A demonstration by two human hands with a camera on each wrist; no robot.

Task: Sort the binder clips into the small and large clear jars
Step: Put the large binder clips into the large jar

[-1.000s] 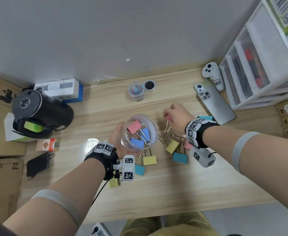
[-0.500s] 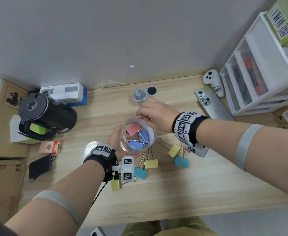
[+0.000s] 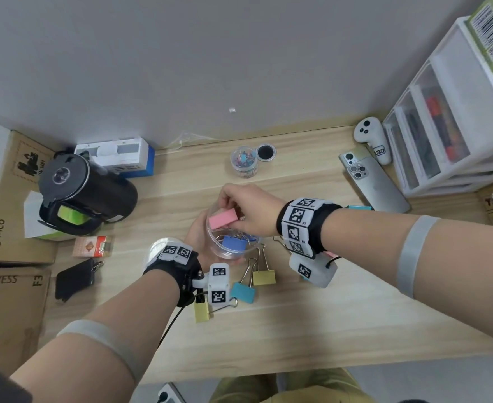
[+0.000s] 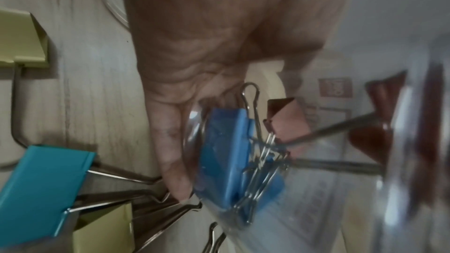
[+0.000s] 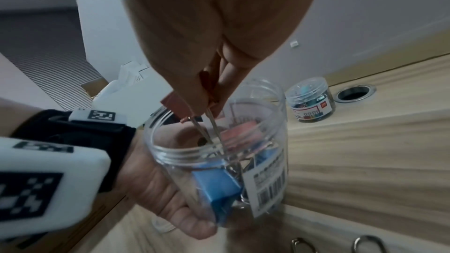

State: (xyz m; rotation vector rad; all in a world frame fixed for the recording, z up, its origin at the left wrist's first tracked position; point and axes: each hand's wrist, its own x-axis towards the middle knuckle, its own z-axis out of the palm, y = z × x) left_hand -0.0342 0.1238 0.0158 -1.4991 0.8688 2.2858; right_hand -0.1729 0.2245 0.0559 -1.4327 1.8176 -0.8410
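Wooden desk (image 3: 312, 324) below the grip, bearing everything. Left hand (image 3: 198, 237) wrapped round the large jar (image 3: 230, 251), fingers curled on its wall, lifted a little off the desk and tipped toward the right hand, mouth open. Right hand (image 3: 248, 207) directly over that mouth, thumb and fingers pinching a pink clip (image 3: 223, 218) – body just at the rim, wire handles pointing down into the jar in the right wrist view. Already inside, under the pinch: a blue clip (image 3: 234, 242), a second blue one and another pink one, wires tangled. Loose lid (image 3: 159, 246) just left of the holding wrist. Beyond the grip, toward the wall, the small jar (image 3: 244, 162) standing apart with small coloured clips in it and a clear lid on, as far as can be told. Near side of the grip, still on the desk: a yellow clip (image 3: 264, 277), a teal clip (image 3: 243, 292), another yellow clip (image 3: 202, 312) partly under the left wrist camera, plus a teal edge (image 3: 358, 207) and a pink sliver showing past the right wrist. No small clips seen loose. Judged from this: small sort looks finished, large sort roughly halfway – pink clip about to drop, then at least five large ones left to gather, then the lid.
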